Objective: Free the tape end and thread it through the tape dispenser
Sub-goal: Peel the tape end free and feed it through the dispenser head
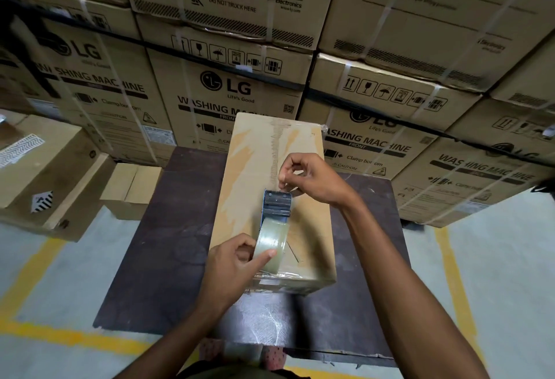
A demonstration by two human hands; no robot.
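Note:
A tape dispenser point(277, 205) with a dark blue head and a roll of clear tape point(271, 242) rests on top of a long cardboard box point(255, 168). My left hand point(234, 267) grips the roll from the left, thumb across its rim. My right hand point(306, 178) is above the toothed front of the dispenser. Its thumb and forefinger pinch the tape end point(286, 189) just past the cutter. The strip itself is clear and hard to make out.
The box lies on a dark table point(168, 258). Stacked washing machine cartons point(225, 99) form a wall behind it. Smaller cartons point(132, 189) sit on the floor at the left. Yellow lines point(33, 267) mark the grey floor.

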